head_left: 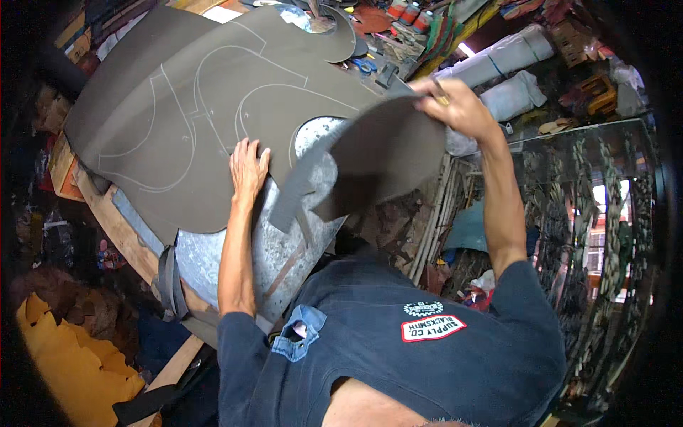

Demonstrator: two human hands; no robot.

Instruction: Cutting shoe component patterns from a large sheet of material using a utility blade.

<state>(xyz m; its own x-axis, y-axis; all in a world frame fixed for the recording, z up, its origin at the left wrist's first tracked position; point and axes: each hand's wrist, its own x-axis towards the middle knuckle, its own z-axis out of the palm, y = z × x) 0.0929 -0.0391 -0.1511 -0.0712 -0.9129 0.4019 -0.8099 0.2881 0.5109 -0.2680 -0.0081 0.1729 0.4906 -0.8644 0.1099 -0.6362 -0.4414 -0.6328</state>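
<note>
Holding the curved piece (391, 156) and a slim tool (441, 92) in the right hand (459, 110), by the desk's (203, 260) right edge; resting the left hand (249, 171) flat on the chalked sheet (167, 92) toward the left edge. Press lightly, swing slowly, avoid creasing.

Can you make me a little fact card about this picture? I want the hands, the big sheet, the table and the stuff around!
Left hand: resting on the big sheet, palm down
Right hand: raised, gripping the edge of a lifted piece
Big sheet: grey-brown, with curvy white outlines drawn on it
Lifted piece: grey-brown too, bent, with a curved edge
Tabletop: mottled grey, partly covered by the big sheet
Around: blue-handled scissors, yellow material, a long whitish roll
</note>
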